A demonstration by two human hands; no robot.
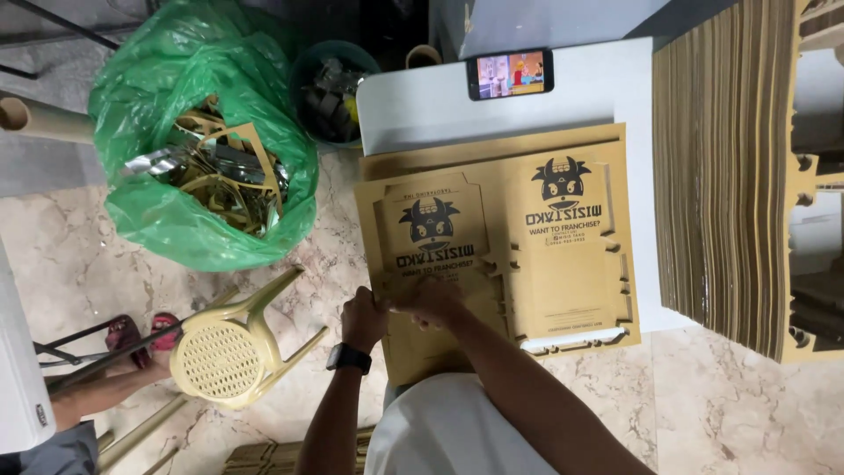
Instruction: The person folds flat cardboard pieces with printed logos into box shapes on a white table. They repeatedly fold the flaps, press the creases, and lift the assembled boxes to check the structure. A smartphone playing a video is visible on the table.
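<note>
A flat die-cut brown cardboard box blank [431,237] with a black printed logo lies on top of a stack of like sheets [563,255] on a white table [492,105]. My left hand [363,318], with a black watch on its wrist, grips the near left edge of the top blank. My right hand [428,302] pinches the same edge right beside it, fingers closed on the cardboard. Both hands touch each other at the sheet's front.
A tall stack of cardboard sheets [730,167] stands on edge at the right. A phone [510,73] with a lit screen lies at the table's back. A green bag [202,132] of cardboard scraps and a yellow stool [224,352] stand on the marble floor at left, near another person's foot [132,334].
</note>
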